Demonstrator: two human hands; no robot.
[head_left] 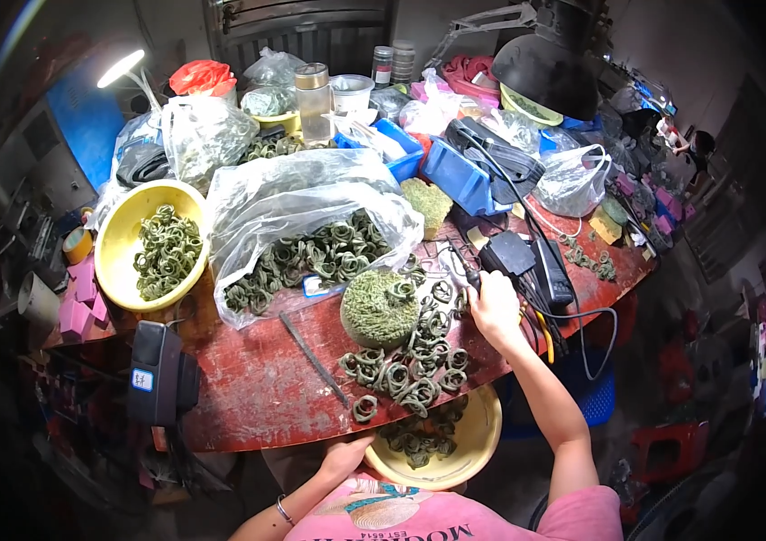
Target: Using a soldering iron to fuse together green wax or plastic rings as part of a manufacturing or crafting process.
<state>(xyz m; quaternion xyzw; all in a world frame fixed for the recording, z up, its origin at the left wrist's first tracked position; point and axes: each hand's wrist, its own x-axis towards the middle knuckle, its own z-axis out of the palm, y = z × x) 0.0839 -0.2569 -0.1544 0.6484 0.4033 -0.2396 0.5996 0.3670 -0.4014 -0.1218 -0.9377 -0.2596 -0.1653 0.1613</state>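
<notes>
My right hand (494, 307) sits right of centre, fingers curled shut around a dark slim tool (462, 267) whose tip points up-left; the forearm runs down to the lower right edge. My left hand (344, 457) is at bottom centre, fingers bent against the rim of a yellow bowl (482, 433) held below the table edge; I cannot tell how tight that grasp is. A heap of green coiled rings (412, 365) lies between both hands on the red table (257, 388).
</notes>
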